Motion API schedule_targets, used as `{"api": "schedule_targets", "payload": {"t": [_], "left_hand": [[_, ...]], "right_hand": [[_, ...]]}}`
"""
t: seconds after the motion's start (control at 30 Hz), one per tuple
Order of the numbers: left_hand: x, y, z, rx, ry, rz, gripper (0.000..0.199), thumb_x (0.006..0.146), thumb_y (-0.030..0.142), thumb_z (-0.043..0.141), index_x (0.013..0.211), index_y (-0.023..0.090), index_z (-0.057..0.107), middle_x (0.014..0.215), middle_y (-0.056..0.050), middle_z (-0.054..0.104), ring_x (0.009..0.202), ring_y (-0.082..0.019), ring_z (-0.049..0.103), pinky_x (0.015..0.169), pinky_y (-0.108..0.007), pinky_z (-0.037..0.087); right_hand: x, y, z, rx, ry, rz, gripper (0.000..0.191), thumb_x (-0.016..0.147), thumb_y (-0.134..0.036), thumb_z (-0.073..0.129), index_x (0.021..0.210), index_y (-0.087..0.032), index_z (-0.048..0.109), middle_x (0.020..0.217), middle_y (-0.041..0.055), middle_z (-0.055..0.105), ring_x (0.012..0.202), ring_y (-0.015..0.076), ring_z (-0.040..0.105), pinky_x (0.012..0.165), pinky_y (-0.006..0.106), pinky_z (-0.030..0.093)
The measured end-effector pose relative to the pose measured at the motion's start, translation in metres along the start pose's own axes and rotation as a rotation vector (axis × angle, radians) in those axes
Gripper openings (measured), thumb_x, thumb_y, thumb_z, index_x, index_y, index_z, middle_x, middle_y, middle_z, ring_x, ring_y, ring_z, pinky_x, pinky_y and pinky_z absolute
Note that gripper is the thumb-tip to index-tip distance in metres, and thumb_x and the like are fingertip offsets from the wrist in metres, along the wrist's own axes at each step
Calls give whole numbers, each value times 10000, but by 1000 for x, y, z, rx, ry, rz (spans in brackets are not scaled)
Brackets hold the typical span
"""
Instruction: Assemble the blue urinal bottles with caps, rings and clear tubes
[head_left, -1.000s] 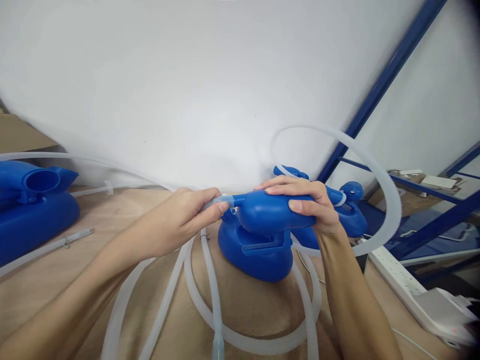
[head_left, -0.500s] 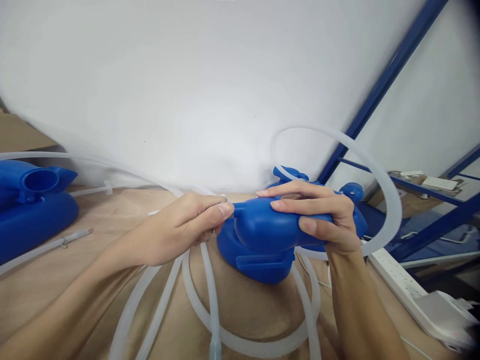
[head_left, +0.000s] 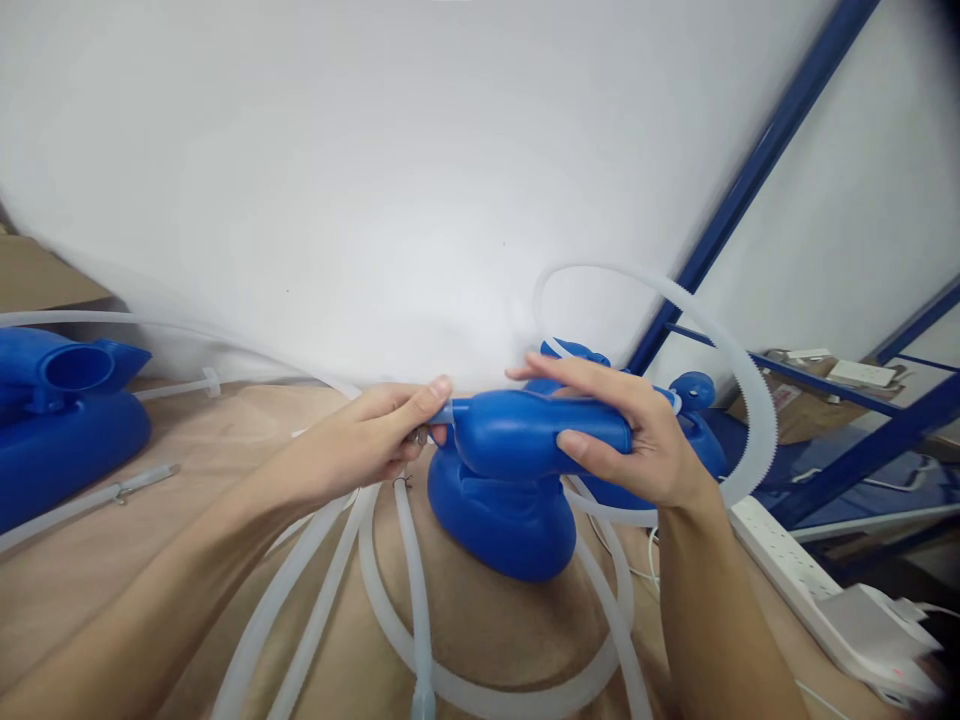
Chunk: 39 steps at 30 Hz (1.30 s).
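In the middle stands a blue plastic bottle (head_left: 502,530) with a thick rounded neck lying across its top and a thin nozzle on the neck's left. A clear hose end (head_left: 448,411) sits at that nozzle, pinched between the thumb and fingers of my left hand (head_left: 382,430). A small metal clamp (head_left: 420,436) shows under that thumb. My right hand (head_left: 637,430) grips the neck from its right end, thumb on the near side and fingers stretched over the top. How far the hose covers the nozzle is partly hidden by my fingers.
Translucent hoses (head_left: 517,695) loop over the brown table. Another blue bottle (head_left: 75,440) stands at left, beside a clamped hose (head_left: 124,488). More blue bottles (head_left: 697,390) are behind my right hand. At right lie a white power strip (head_left: 780,560) and a blue metal frame (head_left: 750,170).
The bottle's neck has turned and its base tilted slightly toward me. My right fingers have lifted and spread, and the hose end at the nozzle shows more clearly by my left hand.
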<state>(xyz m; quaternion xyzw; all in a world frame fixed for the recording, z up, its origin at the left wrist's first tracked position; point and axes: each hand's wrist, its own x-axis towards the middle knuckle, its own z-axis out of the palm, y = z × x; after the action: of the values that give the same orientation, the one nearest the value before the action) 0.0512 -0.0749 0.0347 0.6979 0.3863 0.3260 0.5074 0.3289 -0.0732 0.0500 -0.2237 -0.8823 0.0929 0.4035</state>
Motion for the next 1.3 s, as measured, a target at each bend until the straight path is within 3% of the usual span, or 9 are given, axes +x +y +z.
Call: {"api": "schedule_targets", "payload": {"t": [0.13, 0.23, 0.37, 0.43, 0.5, 0.73, 0.87, 1.03, 1.3], "left_hand": [[-3, 0, -11, 161, 94, 84, 529, 925, 723, 582, 904, 198, 642, 657, 23, 472, 571, -117, 413, 493, -242, 330], [-5, 2, -11, 331, 164, 128, 492, 953, 671, 566, 1067, 209, 692, 723, 0, 588, 614, -141, 493, 525, -260, 371], [-3, 0, -2, 475, 122, 263, 455, 1043, 584, 415, 1013, 202, 661, 835, -22, 688, 698, -165, 592, 660, -292, 455], [-1, -2, 4, 574, 108, 289, 428, 1054, 569, 394, 985, 212, 619, 824, -15, 682, 736, -185, 617, 699, -304, 451], [1, -4, 8, 670, 168, 293, 392, 1064, 550, 365, 967, 225, 562, 765, 1, 643, 695, -196, 601, 660, -310, 411], [2, -8, 20, 858, 307, 307, 277, 1036, 432, 306, 817, 264, 329, 583, 31, 448, 496, -201, 437, 544, -320, 241], [1, -11, 22, 839, 363, 382, 255, 1009, 393, 329, 788, 270, 294, 542, 48, 375, 463, -185, 383, 539, -318, 223], [1, -9, 23, 681, 332, 410, 338, 1022, 415, 355, 723, 259, 319, 535, 60, 352, 471, -151, 376, 546, -310, 257], [-1, -1, 22, 210, 74, 258, 489, 1034, 591, 381, 704, 230, 398, 602, 59, 342, 532, -123, 331, 520, -273, 322]], "right_hand": [[0, 11, 5, 59, 288, 183, 602, 868, -421, 806, 1425, -346, 590, 1226, 53, 745, 1116, 283, 702, 844, 391, 612], [4, 20, 16, 143, 422, 225, 440, 912, -459, 738, 1314, -323, 622, 1156, 52, 736, 1112, 278, 685, 887, 410, 587], [12, 26, 31, 149, 516, 245, 177, 957, -418, 642, 1041, -266, 672, 1080, 37, 716, 1068, 252, 664, 950, 403, 544], [14, 26, 35, 128, 563, 250, 143, 955, -397, 627, 986, -262, 661, 1034, 29, 705, 1029, 241, 653, 935, 389, 535], [15, 25, 37, 112, 578, 262, 129, 952, -387, 629, 981, -263, 651, 1012, 25, 694, 1001, 233, 645, 924, 380, 528], [14, 30, 42, 257, 586, 206, 77, 897, -308, 673, 933, -267, 618, 984, 5, 680, 988, 216, 655, 960, 379, 514], [15, 31, 46, 280, 620, 136, 54, 878, -261, 677, 911, -272, 635, 966, 3, 679, 982, 217, 656, 984, 395, 503], [14, 28, 47, 220, 636, 71, 56, 877, -291, 684, 879, -270, 632, 938, 15, 692, 944, 230, 663, 950, 420, 523], [15, 31, 41, 145, 698, -136, 96, 857, -319, 718, 889, -255, 653, 917, 12, 713, 843, 226, 689, 821, 437, 569]]}}
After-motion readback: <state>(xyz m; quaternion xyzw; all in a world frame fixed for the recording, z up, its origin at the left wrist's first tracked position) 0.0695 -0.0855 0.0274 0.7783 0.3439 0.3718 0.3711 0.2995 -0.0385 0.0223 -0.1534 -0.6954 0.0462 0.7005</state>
